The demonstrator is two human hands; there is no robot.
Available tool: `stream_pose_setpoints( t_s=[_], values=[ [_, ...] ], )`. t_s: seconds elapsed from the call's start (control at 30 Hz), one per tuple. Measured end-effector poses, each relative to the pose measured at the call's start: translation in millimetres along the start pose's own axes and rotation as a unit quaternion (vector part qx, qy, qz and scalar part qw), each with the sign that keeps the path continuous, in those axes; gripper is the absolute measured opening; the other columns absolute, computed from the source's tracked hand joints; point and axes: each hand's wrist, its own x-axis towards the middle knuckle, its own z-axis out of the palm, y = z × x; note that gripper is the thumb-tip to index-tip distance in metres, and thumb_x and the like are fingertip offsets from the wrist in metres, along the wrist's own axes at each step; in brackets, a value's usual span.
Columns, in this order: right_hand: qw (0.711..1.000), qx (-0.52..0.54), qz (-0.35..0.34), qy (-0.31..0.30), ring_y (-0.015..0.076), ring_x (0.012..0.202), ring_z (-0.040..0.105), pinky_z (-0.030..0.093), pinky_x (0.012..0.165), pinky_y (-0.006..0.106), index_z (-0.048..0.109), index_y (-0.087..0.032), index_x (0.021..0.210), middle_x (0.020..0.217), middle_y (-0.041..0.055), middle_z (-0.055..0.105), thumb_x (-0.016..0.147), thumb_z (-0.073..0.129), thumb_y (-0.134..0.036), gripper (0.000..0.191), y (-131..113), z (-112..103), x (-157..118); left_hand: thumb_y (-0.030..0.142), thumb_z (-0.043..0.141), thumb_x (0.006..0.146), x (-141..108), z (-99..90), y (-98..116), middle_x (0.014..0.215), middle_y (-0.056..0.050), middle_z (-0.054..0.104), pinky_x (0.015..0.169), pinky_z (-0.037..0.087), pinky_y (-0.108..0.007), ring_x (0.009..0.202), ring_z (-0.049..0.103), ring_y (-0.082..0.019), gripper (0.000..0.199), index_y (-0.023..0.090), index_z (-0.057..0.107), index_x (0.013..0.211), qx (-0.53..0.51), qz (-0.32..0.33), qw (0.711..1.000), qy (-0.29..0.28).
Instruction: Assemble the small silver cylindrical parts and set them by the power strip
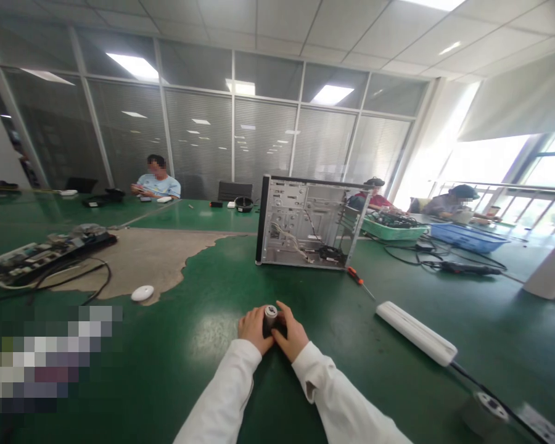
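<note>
Between my two hands a small dark grey cylinder (271, 313) stands upright, its light metal top with dark openings facing up. My left hand (253, 328) curls round its left side. On the other side, my right hand (293, 333) has its thumb and fingers around the cylinder, and both thumbs come close together in front of it. The fingers hide most of the cylinder's lower part. Beyond the hands stands an open computer case (305, 225) with loose cables inside. A screwdriver (355, 275) with an orange and black handle lies by its right corner.
On the right lie a long white power strip (416, 333) and a larger grey cylinder (485, 412). Farther back are a green basket (395, 231) of cables and a blue basket (467, 239). A circuit assembly (50, 253) is at left. Several people sit around the table.
</note>
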Motion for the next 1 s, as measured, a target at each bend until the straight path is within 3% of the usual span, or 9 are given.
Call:
stream_pose_setpoints(
  t_s=[0.17,0.37,0.53,0.77,1.0],
  values=[
    [0.999,0.038,0.013,0.006,0.0137,0.085,0.054,0.042,0.08,0.03,0.033,-0.02,0.112,0.093,0.0028,0.055,0.058,0.045,-0.008,0.057,4.7,-5.0,-2.5,0.02,0.057,0.054,2.5,4.6,-2.3,0.106,-0.008,0.05,0.082,0.032,-0.034,0.098,0.044,-0.023,0.058,0.019,0.04,0.109,-0.077,0.018,0.996,0.051],
    [0.999,0.039,0.016,0.011,0.0138,0.082,0.053,0.042,0.078,0.03,0.037,-0.02,0.109,0.091,0.0021,0.056,0.056,0.043,-0.007,0.055,2.4,-5.8,-1.1,0.023,0.053,0.063,2.6,4.7,-5.9,0.095,-0.006,0.053,0.075,0.039,-0.033,0.084,0.051,-0.018,0.049,0.02,0.039,0.11,-0.135,0.096,0.979,0.12],
    [0.999,0.041,0.018,0.004,0.013,0.081,0.053,0.042,0.078,0.03,0.038,-0.02,0.107,0.09,0.002,0.056,0.054,0.042,-0.005,0.055,2.9,-8.0,-1.1,0.024,0.047,0.07,1.5,0.8,-3.3,0.1,-0.007,0.052,0.079,0.039,-0.032,0.093,0.049,-0.019,0.031,0.02,0.047,0.101,-0.108,0.142,0.977,0.116],
    [0.999,0.047,0.015,0.001,0.0121,0.079,0.054,0.042,0.076,0.028,0.04,-0.018,0.105,0.088,0.0022,0.056,0.051,0.041,-0.003,0.057,5.3,-7.7,-1.0,0.024,0.044,0.073,2.1,-0.1,-3.1,0.1,-0.008,0.053,0.081,0.04,-0.031,0.093,0.049,-0.018,0.031,0.019,0.047,0.104,-0.1,0.173,0.973,0.113],
    [0.997,0.067,0.034,0.0,0.0118,0.078,0.054,0.043,0.074,0.028,0.039,-0.019,0.105,0.089,0.0019,0.057,0.052,0.041,-0.003,0.055,-1.5,-10.1,-1.0,0.019,0.046,0.071,1.0,-0.3,-0.9,0.096,-0.007,0.055,0.08,0.042,-0.033,0.091,0.052,-0.018,0.026,0.018,0.051,0.096,-0.189,0.127,0.966,0.121]
  ],
)
